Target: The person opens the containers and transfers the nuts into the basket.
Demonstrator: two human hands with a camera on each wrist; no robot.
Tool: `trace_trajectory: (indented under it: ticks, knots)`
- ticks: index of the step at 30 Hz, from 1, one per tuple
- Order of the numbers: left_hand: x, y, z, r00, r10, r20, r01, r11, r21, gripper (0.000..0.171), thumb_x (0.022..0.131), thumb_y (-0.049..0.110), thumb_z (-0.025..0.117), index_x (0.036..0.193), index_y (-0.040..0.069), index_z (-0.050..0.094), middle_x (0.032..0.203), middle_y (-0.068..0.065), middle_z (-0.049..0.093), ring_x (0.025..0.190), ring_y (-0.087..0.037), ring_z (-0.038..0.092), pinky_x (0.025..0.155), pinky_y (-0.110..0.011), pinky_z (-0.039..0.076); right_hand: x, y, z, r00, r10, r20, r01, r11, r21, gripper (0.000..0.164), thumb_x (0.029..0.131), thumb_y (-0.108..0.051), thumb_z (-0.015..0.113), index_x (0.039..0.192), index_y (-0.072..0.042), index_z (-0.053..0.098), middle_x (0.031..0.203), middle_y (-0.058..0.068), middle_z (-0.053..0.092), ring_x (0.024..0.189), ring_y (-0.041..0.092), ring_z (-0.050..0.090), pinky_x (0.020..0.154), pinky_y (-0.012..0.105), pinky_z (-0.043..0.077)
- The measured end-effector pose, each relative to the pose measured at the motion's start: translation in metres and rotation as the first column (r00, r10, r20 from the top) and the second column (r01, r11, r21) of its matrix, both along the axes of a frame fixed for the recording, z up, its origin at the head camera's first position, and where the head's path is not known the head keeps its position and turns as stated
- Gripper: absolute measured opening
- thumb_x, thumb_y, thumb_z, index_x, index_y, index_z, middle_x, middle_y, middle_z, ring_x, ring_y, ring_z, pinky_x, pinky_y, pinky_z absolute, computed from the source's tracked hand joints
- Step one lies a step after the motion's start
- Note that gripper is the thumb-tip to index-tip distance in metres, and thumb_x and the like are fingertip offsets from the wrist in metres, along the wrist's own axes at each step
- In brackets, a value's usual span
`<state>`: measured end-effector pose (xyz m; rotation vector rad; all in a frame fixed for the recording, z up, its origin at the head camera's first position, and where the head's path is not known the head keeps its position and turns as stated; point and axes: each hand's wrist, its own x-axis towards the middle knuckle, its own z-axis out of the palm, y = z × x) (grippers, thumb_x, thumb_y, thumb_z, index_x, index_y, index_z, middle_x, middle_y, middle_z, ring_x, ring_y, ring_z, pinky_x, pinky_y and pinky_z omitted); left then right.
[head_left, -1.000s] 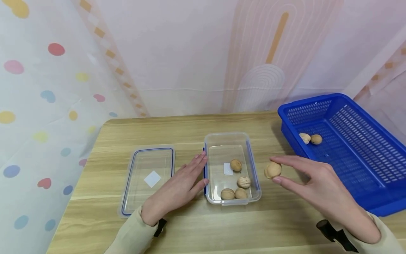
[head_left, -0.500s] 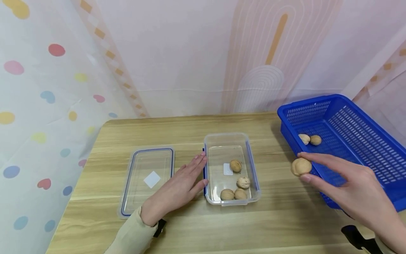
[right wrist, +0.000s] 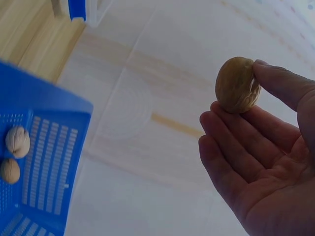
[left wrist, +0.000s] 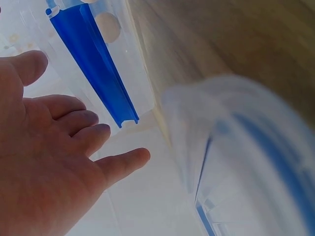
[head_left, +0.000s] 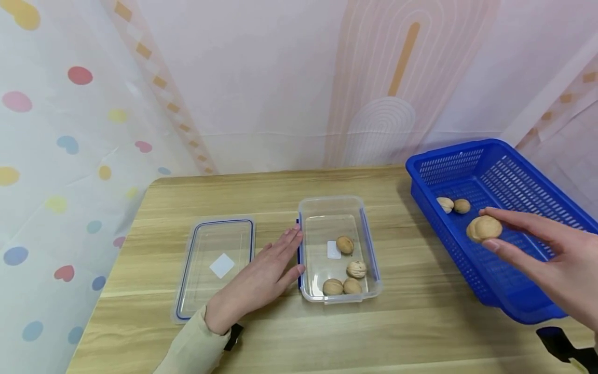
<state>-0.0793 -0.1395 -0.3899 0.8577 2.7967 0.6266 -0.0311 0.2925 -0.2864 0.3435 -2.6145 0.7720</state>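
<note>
Between thumb and fingertips my right hand [head_left: 551, 249] pinches a walnut [head_left: 484, 228], held above the blue plastic basket [head_left: 504, 306]. The right wrist view shows that walnut [right wrist: 237, 84] at the fingertips, with two more walnuts [right wrist: 17, 141] in the basket at its left. My left hand [head_left: 259, 280] lies with fingers extended at the left side of the clear plastic container [head_left: 322, 208], fingertips at its blue clip. Several walnuts [head_left: 345, 244] sit inside that container. In the left wrist view the left hand's [left wrist: 59, 142] fingers are loosely bent beside the blue clip [left wrist: 93, 64].
A clear lid [head_left: 224, 234] with a blue seal and a white label lies on the wooden table [head_left: 261, 192] left of the container. Behind the table hangs a patterned cloth [head_left: 261, 83]. Wood shows between container and basket.
My right hand has carried the walnut rightward, from beside the container to over the blue basket. The left hand keeps its place at the container.
</note>
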Motion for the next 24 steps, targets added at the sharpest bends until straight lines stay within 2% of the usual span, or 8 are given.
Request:
trace_trajectory:
  ticks: [3, 4, 8, 10, 11, 16, 23, 24]
  knots:
    - [0.001, 0.0, -0.001, 1.0, 0.004, 0.004, -0.004, 1.0, 0.005, 0.071, 0.11, 0.042, 0.048, 0.164, 0.004, 0.023, 0.172, -0.009, 0.015, 0.157, -0.026, 0.017, 0.12, -0.062, 0.028, -0.004, 0.007, 0.0, 0.999, -0.011, 0.043, 0.012, 1.0, -0.027, 0.046, 0.096, -0.006, 0.075, 0.14, -0.006, 0.065, 0.133, 0.027, 0.065, 0.121, -0.023, 0.043, 0.095, -0.004, 0.028]
    - [0.001, 0.0, -0.001, 1.0, 0.005, 0.005, -0.005, 1.0, 0.007, 0.071, 0.11, 0.042, 0.048, 0.164, 0.004, 0.023, 0.172, -0.009, 0.015, 0.157, -0.027, 0.017, 0.12, -0.062, 0.028, -0.005, 0.009, 0.0, 0.999, -0.01, 0.051, 0.012, 0.999, -0.033, 0.045, 0.097, -0.006, 0.074, 0.141, -0.005, 0.064, 0.136, 0.021, 0.064, 0.122, -0.022, 0.043, 0.095, -0.003, 0.028]
    - [0.002, 0.0, -0.002, 1.0, 0.008, 0.004, -0.008, 1.0, 0.016, 0.071, 0.11, 0.042, 0.049, 0.164, 0.004, 0.023, 0.171, -0.009, 0.015, 0.157, -0.027, 0.018, 0.12, -0.062, 0.027, -0.012, 0.019, -0.003, 0.999, 0.017, 0.037, -0.015, 0.998, -0.063, 0.044, 0.098, -0.004, 0.071, 0.141, -0.003, 0.063, 0.138, -0.021, 0.059, 0.121, -0.019, 0.046, 0.096, -0.001, 0.031]
    - [0.002, -0.001, -0.002, 1.0, 0.008, 0.002, -0.008, 1.0, 0.018, 0.071, 0.11, 0.042, 0.049, 0.164, 0.004, 0.023, 0.172, -0.009, 0.015, 0.157, -0.027, 0.018, 0.119, -0.062, 0.028, -0.016, 0.024, -0.004, 0.999, 0.036, 0.013, -0.034, 0.995, -0.095, 0.043, 0.097, 0.001, 0.07, 0.14, -0.001, 0.064, 0.128, -0.037, 0.052, 0.115, -0.021, 0.046, 0.094, 0.0, 0.035]
    - [0.002, -0.001, -0.002, 1.0, 0.008, 0.001, -0.008, 1.0, 0.02, 0.071, 0.11, 0.042, 0.049, 0.164, 0.005, 0.023, 0.172, -0.009, 0.015, 0.157, -0.027, 0.018, 0.119, -0.063, 0.028, -0.018, 0.026, -0.004, 0.999, 0.045, 0.0, -0.044, 0.993, -0.109, 0.043, 0.096, 0.003, 0.07, 0.139, 0.0, 0.064, 0.127, -0.039, 0.052, 0.114, -0.02, 0.048, 0.093, 0.0, 0.036]
    - [0.002, -0.001, -0.002, 1.0, 0.009, 0.003, -0.009, 1.0, 0.023, 0.071, 0.11, 0.042, 0.049, 0.164, 0.005, 0.022, 0.172, -0.008, 0.014, 0.157, -0.027, 0.018, 0.119, -0.063, 0.028, -0.026, 0.039, -0.005, 0.999, 0.045, 0.008, -0.044, 0.986, -0.16, 0.043, 0.095, 0.007, 0.069, 0.138, 0.0, 0.065, 0.123, -0.037, 0.055, 0.111, -0.018, 0.051, 0.091, -0.001, 0.036]
    - [0.0, 0.001, -0.002, 1.0, 0.01, 0.012, -0.011, 1.0, 0.028, 0.071, 0.11, 0.041, 0.049, 0.164, 0.005, 0.022, 0.171, -0.009, 0.015, 0.157, -0.028, 0.018, 0.12, -0.062, 0.027, -0.032, 0.05, -0.008, 0.997, 0.0, 0.074, 0.007, 0.995, -0.102, 0.04, 0.101, -0.003, 0.067, 0.138, 0.008, 0.06, 0.121, -0.042, 0.048, 0.109, -0.023, 0.043, 0.092, -0.003, 0.032]
    - [0.0, 0.001, -0.002, 1.0, 0.01, 0.013, -0.011, 1.0, 0.027, 0.071, 0.11, 0.041, 0.05, 0.164, 0.005, 0.022, 0.171, -0.009, 0.015, 0.157, -0.028, 0.018, 0.12, -0.062, 0.027, -0.033, 0.052, -0.008, 0.996, 0.002, 0.089, 0.006, 0.995, -0.095, 0.04, 0.102, -0.005, 0.065, 0.139, 0.009, 0.059, 0.126, -0.034, 0.054, 0.109, -0.024, 0.042, 0.092, -0.003, 0.031]
